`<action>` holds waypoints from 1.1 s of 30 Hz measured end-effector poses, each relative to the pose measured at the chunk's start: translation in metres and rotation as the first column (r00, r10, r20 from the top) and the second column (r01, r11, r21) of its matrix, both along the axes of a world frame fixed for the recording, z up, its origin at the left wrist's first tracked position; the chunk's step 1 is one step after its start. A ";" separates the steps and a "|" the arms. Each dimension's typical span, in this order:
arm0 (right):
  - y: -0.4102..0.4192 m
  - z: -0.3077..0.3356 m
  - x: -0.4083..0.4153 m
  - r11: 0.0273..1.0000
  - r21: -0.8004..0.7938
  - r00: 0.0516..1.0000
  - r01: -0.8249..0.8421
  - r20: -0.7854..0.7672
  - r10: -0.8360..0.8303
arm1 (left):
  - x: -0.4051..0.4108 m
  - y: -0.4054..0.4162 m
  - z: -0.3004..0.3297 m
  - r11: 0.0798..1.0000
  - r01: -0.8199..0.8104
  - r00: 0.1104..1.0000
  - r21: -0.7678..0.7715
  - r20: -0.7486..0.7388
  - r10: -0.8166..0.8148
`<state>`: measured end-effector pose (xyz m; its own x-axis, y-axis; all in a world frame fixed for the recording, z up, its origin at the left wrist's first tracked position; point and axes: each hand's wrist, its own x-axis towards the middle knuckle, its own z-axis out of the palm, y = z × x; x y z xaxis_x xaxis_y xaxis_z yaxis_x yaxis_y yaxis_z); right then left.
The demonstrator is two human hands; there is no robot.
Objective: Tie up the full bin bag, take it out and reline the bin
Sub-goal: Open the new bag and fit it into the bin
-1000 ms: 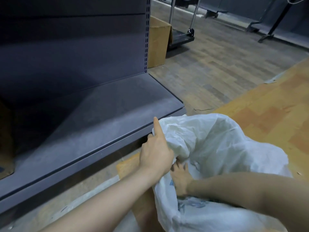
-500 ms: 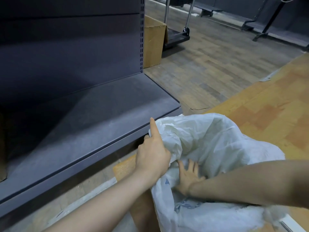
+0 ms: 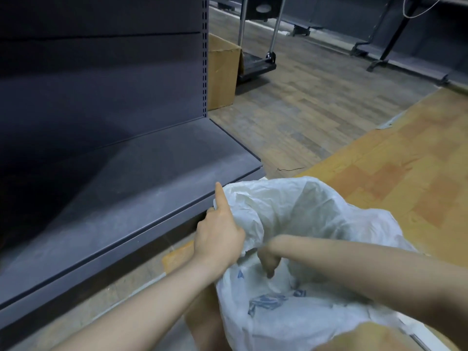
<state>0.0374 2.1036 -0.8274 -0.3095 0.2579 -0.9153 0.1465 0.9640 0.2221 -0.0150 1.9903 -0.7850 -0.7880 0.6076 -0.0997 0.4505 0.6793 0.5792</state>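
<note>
The left hand (image 3: 217,236) grips the rim of a thin, crinkled white plastic bin bag (image 3: 311,224), index finger straight, while the right hand (image 3: 267,260), blurred, curls inside, grip unclear; a hard tug could tear the film.

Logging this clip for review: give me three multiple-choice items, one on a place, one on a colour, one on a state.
1. The brown cardboard box stands:
A. on the shelf
B. on the floor beyond the dark grey metal shelf unit
C. inside the bag

2. The thin plastic bin bag is:
A. black
B. green
C. white

3. The bag's mouth is:
A. knotted
B. open
C. taped

B: it sits on floorboards behind the upright.
C: pale crinkled film.
B: the left hand holds its edge and the right hand reaches inside.
</note>
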 end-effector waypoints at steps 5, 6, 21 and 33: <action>0.009 0.086 0.044 0.956 0.213 0.628 0.202 -0.777 0.040 | 0.001 -0.002 0.002 1.000 -0.005 1.000 -0.010 0.002 0.005; 0.015 0.093 0.058 0.936 0.218 0.471 0.275 -0.880 0.066 | 0.001 -0.002 0.003 1.000 -0.011 1.000 -0.009 0.002 0.011; -0.025 0.042 0.184 0.271 -0.943 -0.589 0.193 -0.332 -0.737 | 0.005 -0.003 0.005 0.999 -0.016 0.999 -0.043 0.049 0.018; -0.003 0.016 0.228 0.972 -0.215 -0.143 0.097 -0.969 -0.200 | 0.086 -0.037 0.022 0.419 0.765 0.265 -0.489 -0.353 -0.897</action>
